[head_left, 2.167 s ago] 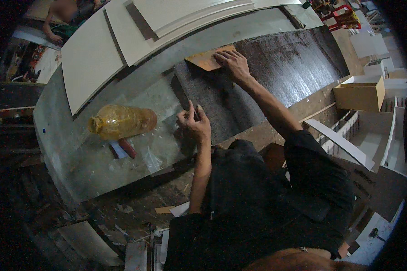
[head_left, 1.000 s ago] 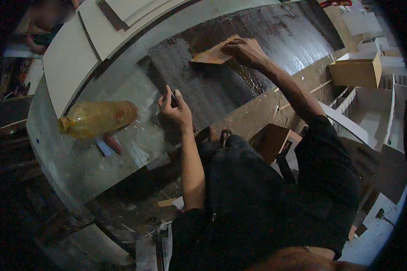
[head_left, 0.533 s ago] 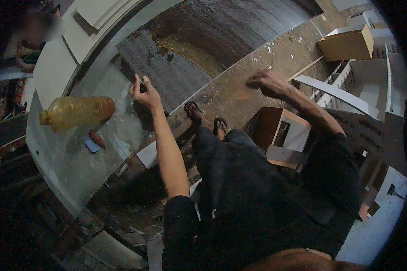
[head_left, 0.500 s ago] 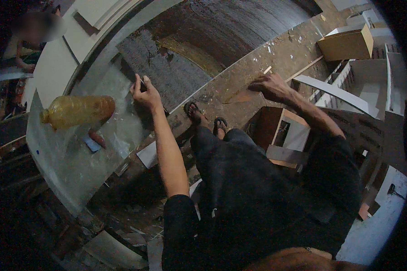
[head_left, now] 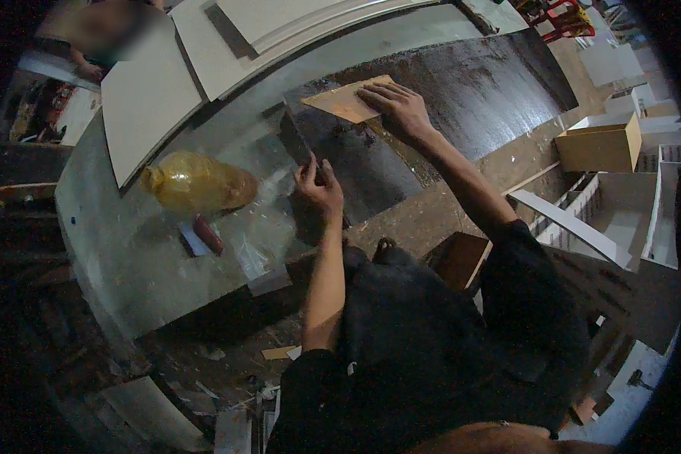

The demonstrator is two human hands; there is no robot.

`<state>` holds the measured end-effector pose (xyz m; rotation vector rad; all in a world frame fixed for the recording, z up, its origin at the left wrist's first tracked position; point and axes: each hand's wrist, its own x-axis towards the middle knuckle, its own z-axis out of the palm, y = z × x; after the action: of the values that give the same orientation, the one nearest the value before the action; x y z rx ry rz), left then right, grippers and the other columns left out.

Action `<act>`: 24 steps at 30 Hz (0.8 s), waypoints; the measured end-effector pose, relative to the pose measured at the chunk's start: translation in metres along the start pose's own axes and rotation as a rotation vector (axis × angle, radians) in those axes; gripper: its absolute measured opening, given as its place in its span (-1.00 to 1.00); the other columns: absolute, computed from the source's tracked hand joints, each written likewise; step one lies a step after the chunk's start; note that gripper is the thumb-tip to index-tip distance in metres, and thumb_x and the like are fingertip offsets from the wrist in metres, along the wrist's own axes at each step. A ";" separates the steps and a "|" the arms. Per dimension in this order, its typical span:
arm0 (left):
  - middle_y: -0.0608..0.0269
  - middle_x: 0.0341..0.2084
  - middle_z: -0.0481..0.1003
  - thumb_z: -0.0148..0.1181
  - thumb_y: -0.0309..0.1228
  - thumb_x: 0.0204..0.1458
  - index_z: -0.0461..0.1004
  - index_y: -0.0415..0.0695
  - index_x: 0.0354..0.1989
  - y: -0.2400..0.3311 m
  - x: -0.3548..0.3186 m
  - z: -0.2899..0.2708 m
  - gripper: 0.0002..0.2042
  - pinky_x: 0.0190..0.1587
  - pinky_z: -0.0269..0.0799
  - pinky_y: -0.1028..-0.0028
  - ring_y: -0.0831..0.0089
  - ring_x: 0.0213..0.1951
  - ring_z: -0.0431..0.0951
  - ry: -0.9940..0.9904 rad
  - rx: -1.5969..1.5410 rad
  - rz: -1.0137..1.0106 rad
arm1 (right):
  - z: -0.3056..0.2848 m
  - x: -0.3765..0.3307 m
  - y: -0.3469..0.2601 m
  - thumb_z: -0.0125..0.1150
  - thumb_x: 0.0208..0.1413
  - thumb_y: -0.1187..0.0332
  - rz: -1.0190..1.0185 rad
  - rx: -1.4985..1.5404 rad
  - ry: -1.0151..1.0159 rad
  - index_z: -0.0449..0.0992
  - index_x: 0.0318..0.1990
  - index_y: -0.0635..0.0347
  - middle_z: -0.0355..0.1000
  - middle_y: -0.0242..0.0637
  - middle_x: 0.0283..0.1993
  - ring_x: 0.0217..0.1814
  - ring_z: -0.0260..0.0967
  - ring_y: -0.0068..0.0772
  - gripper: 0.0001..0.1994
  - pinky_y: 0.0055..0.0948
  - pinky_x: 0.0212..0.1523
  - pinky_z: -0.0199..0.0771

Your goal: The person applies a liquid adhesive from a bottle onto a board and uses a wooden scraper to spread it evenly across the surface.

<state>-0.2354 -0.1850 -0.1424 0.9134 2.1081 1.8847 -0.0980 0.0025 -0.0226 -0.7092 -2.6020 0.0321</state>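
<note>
My left hand is closed on the near end of a dark strip, which looks like the raised left edge of the dark sheet. That dark sheet lies across the table and shines as if wet, with a brownish smear by its middle. My right hand grips a thin, flat tan piece, holding it over the sheet; whether it touches the surface I cannot tell. Left of my left hand, a yellowish plastic bottle lies on its side, brown toward one end.
Near the bottle are a dark red block and a pale blue piece on the table. Pale boards are stacked along the far side. At the right stand a tan box and white cabinet parts. Another person is at upper left.
My right hand has swung from above the floor up over the dark sheet, bringing the tan piece with it. My left hand keeps its hold, and the whole view has shifted.
</note>
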 end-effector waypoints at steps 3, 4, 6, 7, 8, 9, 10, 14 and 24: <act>0.00 -0.27 0.49 0.22 -0.24 0.22 0.52 -0.28 0.14 0.003 -0.004 0.000 -0.58 0.03 0.30 0.14 0.15 -0.14 0.41 0.008 0.029 0.012 | 0.034 0.016 0.010 0.24 -0.01 0.39 -0.018 -0.008 -0.014 0.49 0.20 -0.08 0.46 -0.29 0.23 0.27 0.41 -0.17 -0.48 -0.18 0.31 0.38; 0.00 -0.26 0.48 0.22 -0.26 0.22 0.53 -0.28 0.14 0.003 -0.005 0.000 -0.59 0.02 0.30 0.15 0.15 -0.13 0.41 0.016 0.075 0.043 | 0.040 0.021 0.010 0.23 0.00 0.39 -0.012 -0.032 -0.040 0.48 0.21 -0.08 0.46 -0.29 0.23 0.27 0.41 -0.16 -0.48 -0.16 0.32 0.37; -0.02 -0.25 0.49 0.22 -0.26 0.22 0.52 -0.29 0.14 0.004 -0.004 -0.002 -0.59 0.02 0.30 0.16 0.14 -0.13 0.41 0.022 0.079 0.040 | 0.049 0.031 0.007 0.22 0.02 0.36 -0.013 -0.032 -0.035 0.48 0.20 -0.07 0.46 -0.29 0.24 0.29 0.39 -0.16 -0.49 -0.15 0.34 0.35; -0.02 -0.25 0.49 0.21 -0.26 0.22 0.52 -0.29 0.14 0.005 -0.003 -0.003 -0.59 0.01 0.30 0.16 0.13 -0.13 0.41 0.025 0.080 0.039 | 0.054 0.036 0.006 0.22 0.02 0.35 -0.013 -0.032 -0.033 0.48 0.20 -0.07 0.45 -0.29 0.24 0.30 0.39 -0.16 -0.50 -0.14 0.35 0.34; -0.03 -0.25 0.49 0.22 -0.26 0.22 0.52 -0.29 0.14 0.009 0.000 -0.004 -0.59 0.00 0.31 0.17 0.12 -0.13 0.41 0.010 0.099 0.037 | 0.059 0.038 0.009 0.22 0.03 0.34 -0.004 -0.047 -0.029 0.48 0.20 -0.06 0.45 -0.30 0.25 0.31 0.38 -0.17 -0.51 -0.13 0.35 0.33; -0.04 -0.26 0.49 0.22 -0.26 0.21 0.52 -0.29 0.14 0.013 0.001 -0.005 -0.59 -0.01 0.32 0.18 0.12 -0.13 0.41 -0.006 0.118 0.036 | 0.064 0.039 0.011 0.21 0.04 0.33 0.006 -0.063 -0.025 0.48 0.20 -0.05 0.44 -0.30 0.26 0.32 0.37 -0.18 -0.51 -0.13 0.35 0.33; -0.04 -0.26 0.49 0.22 -0.26 0.21 0.52 -0.29 0.13 0.016 0.003 -0.005 -0.59 -0.02 0.33 0.18 0.11 -0.14 0.41 -0.023 0.136 0.035 | 0.069 0.039 0.014 0.21 0.04 0.32 0.017 -0.079 -0.021 0.48 0.20 -0.05 0.43 -0.31 0.27 0.33 0.36 -0.20 -0.52 -0.12 0.36 0.32; -0.12 -0.31 0.53 0.21 -0.30 0.20 0.56 -0.26 0.09 0.017 0.005 -0.006 -0.64 -0.07 0.43 0.16 0.03 -0.10 0.48 0.011 0.176 0.082 | 0.080 0.035 0.010 0.19 0.06 0.32 -0.024 -0.071 -0.048 0.48 0.19 -0.03 0.44 -0.33 0.26 0.35 0.34 -0.24 -0.53 -0.12 0.38 0.29; -0.03 -0.20 0.52 0.26 -0.22 0.17 0.52 -0.28 0.11 0.007 0.000 -0.005 -0.56 0.02 0.34 0.17 0.11 -0.11 0.45 0.016 0.102 -0.019 | 0.033 -0.015 -0.002 0.27 0.02 0.32 -0.052 0.012 -0.118 0.57 0.09 -0.03 0.50 -0.33 0.18 0.24 0.43 -0.20 -0.59 -0.15 0.30 0.38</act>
<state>-0.2351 -0.1889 -0.1353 0.8985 2.2322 1.7961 -0.1011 -0.0039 -0.0582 -0.6539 -2.7288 0.0760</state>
